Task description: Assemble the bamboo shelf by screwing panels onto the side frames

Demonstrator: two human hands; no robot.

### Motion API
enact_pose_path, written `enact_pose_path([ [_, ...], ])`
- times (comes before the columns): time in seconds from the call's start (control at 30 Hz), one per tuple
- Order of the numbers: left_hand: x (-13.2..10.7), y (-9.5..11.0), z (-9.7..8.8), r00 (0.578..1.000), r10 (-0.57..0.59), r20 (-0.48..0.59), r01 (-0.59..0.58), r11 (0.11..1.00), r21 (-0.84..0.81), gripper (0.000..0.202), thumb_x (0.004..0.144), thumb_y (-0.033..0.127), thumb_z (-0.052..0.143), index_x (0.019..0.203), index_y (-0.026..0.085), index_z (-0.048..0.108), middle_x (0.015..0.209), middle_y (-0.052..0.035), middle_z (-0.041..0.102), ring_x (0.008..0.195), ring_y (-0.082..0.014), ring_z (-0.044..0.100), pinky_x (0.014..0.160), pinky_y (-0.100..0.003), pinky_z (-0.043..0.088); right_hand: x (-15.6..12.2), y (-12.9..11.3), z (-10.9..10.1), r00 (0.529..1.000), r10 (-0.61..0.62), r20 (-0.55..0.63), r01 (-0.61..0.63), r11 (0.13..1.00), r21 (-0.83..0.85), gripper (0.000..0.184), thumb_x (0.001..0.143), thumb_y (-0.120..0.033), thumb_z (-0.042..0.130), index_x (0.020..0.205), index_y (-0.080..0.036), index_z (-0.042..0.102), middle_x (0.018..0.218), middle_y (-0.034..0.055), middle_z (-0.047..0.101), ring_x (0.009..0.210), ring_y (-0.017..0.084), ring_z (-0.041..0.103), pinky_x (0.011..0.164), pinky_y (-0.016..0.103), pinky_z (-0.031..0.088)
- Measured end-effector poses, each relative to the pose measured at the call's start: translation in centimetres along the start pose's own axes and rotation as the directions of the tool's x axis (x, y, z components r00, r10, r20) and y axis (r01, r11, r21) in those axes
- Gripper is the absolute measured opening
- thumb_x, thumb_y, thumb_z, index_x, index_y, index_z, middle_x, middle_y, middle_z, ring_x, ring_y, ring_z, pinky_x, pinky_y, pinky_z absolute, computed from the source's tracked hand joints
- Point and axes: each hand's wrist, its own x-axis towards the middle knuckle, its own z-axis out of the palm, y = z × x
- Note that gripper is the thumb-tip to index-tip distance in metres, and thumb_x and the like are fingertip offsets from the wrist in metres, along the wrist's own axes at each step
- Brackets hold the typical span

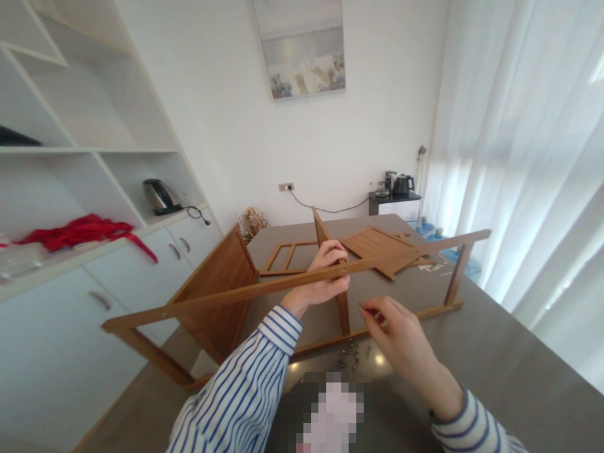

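My left hand (325,274) is wrapped round the upper rail of a long wooden frame (236,294) that stands on edge across a grey table (500,365). The hand grips where a vertical strut meets the rail. My right hand (394,330) is below and to the right of the rail, fingers pinched on a small dark screw (367,309) with its tip pointing left toward the frame. Several loose screws (350,355) lie on the table just under the hands. Both sleeves are striped blue and white.
Flat wooden panels (377,248) and a small frame piece (287,258) lie farther back on the table. A wooden panel (217,283) leans at the table's left edge. White cabinets with a kettle (158,196) and red cloth (80,229) stand left; curtains hang right.
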Motion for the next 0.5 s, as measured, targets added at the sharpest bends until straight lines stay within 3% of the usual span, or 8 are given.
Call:
enact_pose_path([
  [0.1,-0.1,-0.2,-0.1,1.000,-0.001,0.010,0.001,1.000,0.006,0.021,0.073,0.016,0.060,0.092,0.021,0.054,0.108,-0.0061,0.047,0.107,-0.0202,0.051,0.096,-0.041,0.045,1.5,-1.1,-0.2,0.979,-0.101,-0.179,0.108,0.994,0.029,0.008,0.091,-0.017,0.054,0.095,-0.020,0.061,0.086,0.0030,0.069,0.078,0.014,0.064,0.073,0.024,0.051],
  [0.17,-0.1,-0.3,-0.1,1.000,0.001,0.015,-0.002,1.000,0.008,0.021,0.074,0.019,0.061,0.094,0.021,0.054,0.109,-0.0064,0.047,0.108,-0.0205,0.050,0.097,-0.041,0.044,2.5,-1.7,-0.1,0.959,-0.150,-0.239,0.160,0.987,0.025,0.010,0.091,-0.015,0.055,0.095,-0.020,0.062,0.089,0.0039,0.071,0.082,0.013,0.065,0.076,0.024,0.052],
  [0.5,-0.1,-0.6,0.0,0.999,0.054,-0.003,-0.055,0.998,-0.010,0.025,0.083,0.041,0.061,0.096,0.021,0.054,0.108,-0.0069,0.047,0.105,-0.0205,0.050,0.094,-0.039,0.043,4.5,-2.4,0.4,0.955,-0.166,-0.244,0.185,0.981,0.060,0.013,0.093,-0.018,0.053,0.095,-0.021,0.066,0.094,0.0053,0.074,0.089,0.015,0.068,0.083,0.028,0.054],
])
